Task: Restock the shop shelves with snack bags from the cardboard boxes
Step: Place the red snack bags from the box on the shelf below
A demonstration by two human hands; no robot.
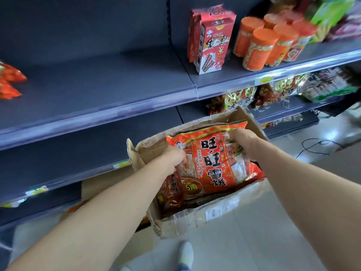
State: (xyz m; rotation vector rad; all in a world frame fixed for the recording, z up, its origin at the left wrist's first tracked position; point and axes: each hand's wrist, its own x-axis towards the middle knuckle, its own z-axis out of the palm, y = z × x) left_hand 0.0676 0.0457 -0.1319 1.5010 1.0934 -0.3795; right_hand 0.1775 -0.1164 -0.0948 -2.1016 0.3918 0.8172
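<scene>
An open cardboard box [214,210] stands on the floor below the shelves. A large red and orange snack bag [212,159] lies across its top. My left hand [173,159] grips the bag's left edge and my right hand [244,142] grips its upper right corner. A second, darker red bag [172,192] sits deeper in the box under my left wrist. The dark grey shelf [97,85] above is mostly bare, and the shelf below it [68,153] is bare too.
Red snack cartons [211,42] and orange-lidded jars [269,42] stand on the upper shelf at right. Red bags [9,83] lie at its far left. More bags [273,90] fill the lower right shelf. My shoe [185,255] is on the tiled floor, a black cable [316,145] to the right.
</scene>
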